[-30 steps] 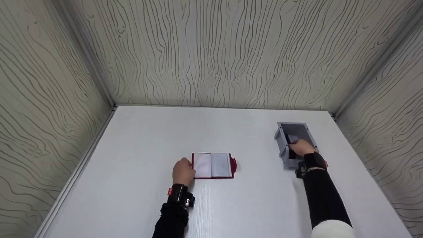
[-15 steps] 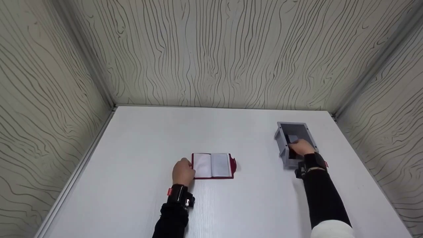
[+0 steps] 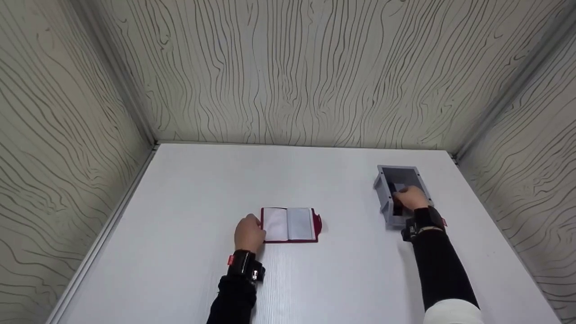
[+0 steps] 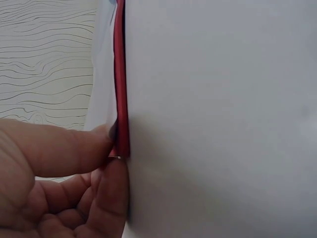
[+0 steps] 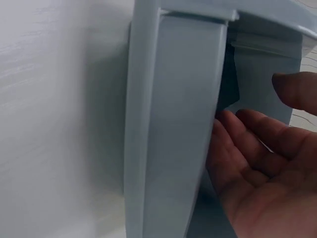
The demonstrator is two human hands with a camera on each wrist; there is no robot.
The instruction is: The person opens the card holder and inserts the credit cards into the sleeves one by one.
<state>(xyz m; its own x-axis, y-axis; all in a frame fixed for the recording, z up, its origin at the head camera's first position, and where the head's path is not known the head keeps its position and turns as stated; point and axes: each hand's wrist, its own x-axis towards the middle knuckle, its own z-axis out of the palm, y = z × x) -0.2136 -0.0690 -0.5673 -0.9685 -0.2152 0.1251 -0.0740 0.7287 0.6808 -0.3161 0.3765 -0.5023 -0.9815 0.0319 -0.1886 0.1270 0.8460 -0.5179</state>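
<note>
A red card holder (image 3: 288,225) lies spread like a booklet on the white table, whitish pages facing up and a rounded red flap at its right. My left hand (image 3: 249,233) pinches its left edge near the lower corner; in the left wrist view the thumb (image 4: 74,148) presses from the page side against a finger. At the right stands a grey plastic bin (image 3: 385,193). Reaching into it, my right hand (image 3: 412,198) has loosely bent fingers, with the thumb (image 5: 297,90) well apart from them. A dark flat thing (image 5: 229,82) shows beside the fingertips, its lower part hidden.
The white table (image 3: 193,189) meets wood-patterned panels (image 3: 288,90) at the back and both sides. Metal framing (image 3: 112,67) runs along the corners. The bin's wall and rim surround my right hand.
My right hand has shifted slightly up and right inside the bin, with its fingers lifting a little. The left hand and the card holder stay put.
</note>
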